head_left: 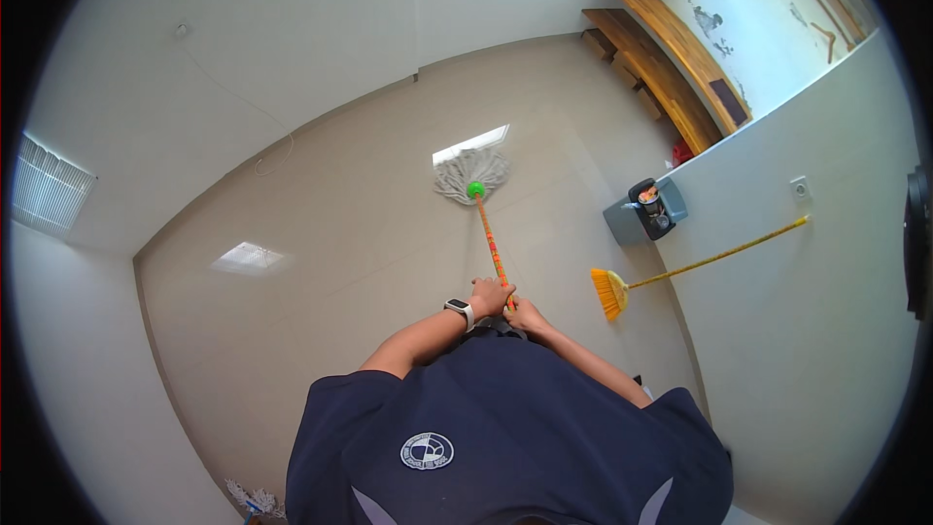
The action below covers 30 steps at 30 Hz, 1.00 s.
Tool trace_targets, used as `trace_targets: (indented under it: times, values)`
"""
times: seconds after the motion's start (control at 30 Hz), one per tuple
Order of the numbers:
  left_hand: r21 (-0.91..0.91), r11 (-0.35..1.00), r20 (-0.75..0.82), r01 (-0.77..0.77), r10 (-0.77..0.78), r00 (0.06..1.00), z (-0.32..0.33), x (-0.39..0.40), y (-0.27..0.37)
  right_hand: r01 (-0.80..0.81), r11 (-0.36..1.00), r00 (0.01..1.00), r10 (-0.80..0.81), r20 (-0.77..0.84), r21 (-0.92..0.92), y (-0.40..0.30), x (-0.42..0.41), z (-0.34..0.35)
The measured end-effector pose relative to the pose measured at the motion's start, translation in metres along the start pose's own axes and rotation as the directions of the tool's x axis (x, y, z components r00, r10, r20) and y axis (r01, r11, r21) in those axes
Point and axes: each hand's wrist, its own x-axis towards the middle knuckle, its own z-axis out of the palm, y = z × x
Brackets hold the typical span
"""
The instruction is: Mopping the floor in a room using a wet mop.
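A string mop with a grey-white head [474,171] and a green socket lies spread on the tiled floor [379,233], beside a bright window reflection. Its patterned orange-red handle [493,240] runs back towards my body. My left hand [492,295], with a white-banded watch on the wrist, is on the handle, some fingers reaching over it. Just behind it, my right hand [526,316] grips the handle near its end. The two hands are close together in front of my dark blue shirt. The tip of the handle is hidden by the hands.
A broom with orange bristles [607,294] leans against the right wall. Beyond it stands a grey bin [628,222] with things on top. Wooden shelves [656,65] are at the back right. A thin cable [291,142] hangs to the floor at left. Another mop head [255,502] lies at bottom left.
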Motion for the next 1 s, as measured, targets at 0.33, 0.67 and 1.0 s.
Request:
trace_targets:
  times: [0.33, 0.67, 1.0]
  values:
    - [0.069, 0.995, -0.256, 0.071, -0.051, 0.965, 0.005, 0.014, -0.003, 0.077, 0.996, 0.982, -0.067, 0.174, -0.053, -0.003, 0.028, -0.037]
    - [-0.108, 0.915, -0.107, 0.388, -0.399, 0.911, 0.025, -0.073, -0.03, 0.349, 0.916, 0.862, -0.233, 0.45, -0.196, -0.026, 0.046, 0.025]
    - [-0.407, 0.713, 0.264, 0.571, -0.507, 0.821, 0.079, -0.175, -0.086, 0.48, 0.866, 0.625, -0.227, 0.747, -0.138, -0.05, 0.041, 0.11]
